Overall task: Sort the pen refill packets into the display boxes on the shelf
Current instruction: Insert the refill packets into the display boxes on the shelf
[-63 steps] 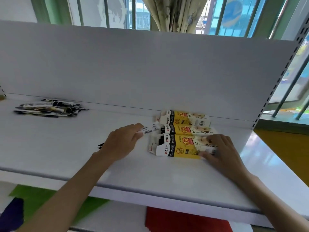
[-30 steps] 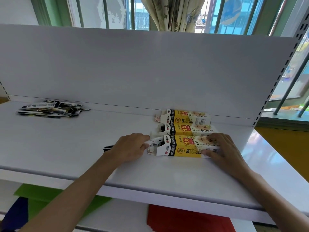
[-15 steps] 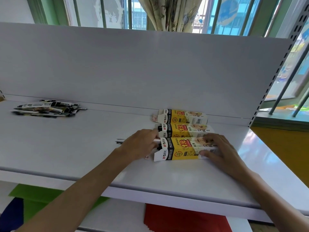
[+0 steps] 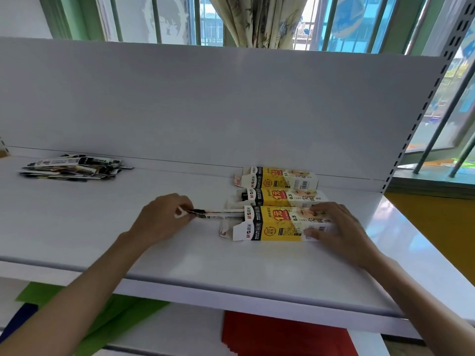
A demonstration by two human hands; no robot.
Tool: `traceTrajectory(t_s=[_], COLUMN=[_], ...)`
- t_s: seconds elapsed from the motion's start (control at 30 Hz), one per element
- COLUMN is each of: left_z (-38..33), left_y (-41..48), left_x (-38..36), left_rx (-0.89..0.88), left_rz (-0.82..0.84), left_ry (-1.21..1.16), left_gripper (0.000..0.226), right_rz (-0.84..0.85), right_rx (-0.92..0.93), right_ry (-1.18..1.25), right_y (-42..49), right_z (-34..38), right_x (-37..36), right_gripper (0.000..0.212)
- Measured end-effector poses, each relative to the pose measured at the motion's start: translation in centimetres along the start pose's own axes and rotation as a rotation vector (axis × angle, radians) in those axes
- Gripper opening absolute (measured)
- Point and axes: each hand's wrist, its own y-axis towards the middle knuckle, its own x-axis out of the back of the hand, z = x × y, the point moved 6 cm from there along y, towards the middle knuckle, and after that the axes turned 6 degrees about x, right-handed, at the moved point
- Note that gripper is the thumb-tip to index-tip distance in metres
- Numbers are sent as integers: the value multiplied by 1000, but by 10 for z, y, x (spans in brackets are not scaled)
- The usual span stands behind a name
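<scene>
Three yellow-and-white display boxes lie side by side on the white shelf (image 4: 102,227), open ends to the left. My right hand (image 4: 334,227) rests on the right end of the nearest box (image 4: 277,224), fingers curled over its top and front. My left hand (image 4: 164,217) pinches the left end of a thin refill packet (image 4: 218,214) whose right end sits in the nearest box's mouth. The middle box (image 4: 280,196) and the far box (image 4: 280,178) lie behind it. A pile of loose refill packets (image 4: 74,167) sits at the far left of the shelf.
The shelf's white back panel (image 4: 205,106) rises right behind the boxes. A perforated upright (image 4: 421,104) marks the right end. Green (image 4: 77,317) and red (image 4: 282,335) paper lie on the level below. Barred windows and a curtain stand behind.
My left hand carried a packet down to the mouth of the nearest box, and the packet now lies lengthwise partly inside it. My right hand stayed on the box's right end.
</scene>
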Motion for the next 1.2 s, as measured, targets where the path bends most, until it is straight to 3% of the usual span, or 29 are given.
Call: traceTrajectory(t_s=[0.13,0.27,0.43,0.63,0.87,1.07,1.2], left_z=[4,-19,-21,-19,-78,-67,-61], left_y=[-5,1,6,5,13,13,12], left_x=[-6,-17,-21,-21,-50,-65,-50], left_rx=[32,-28,113,87,11,124,73], left_rz=[-69,-92,-144,-180,-53,148,52], left_ry=[-250,-273,-404,-354,-438,-668,-558], left_gripper=[5,1,29,4,12,23,19], right_rz=[-5,-10,4,-8,-23,-8,-8], right_rx=[-27,-28,-21,-42,-64,-68,-75], right_ry=[-11,-18,1,-4,70,80,76], right_y=[1,1,0,1,-1,-1,0], right_z=[-1,-1,-1,-2,-7,-10,-12], right_x=[-3,-2,-3,-3,-3,0,-1], right_gripper=[37,37,37,36,37,39,39])
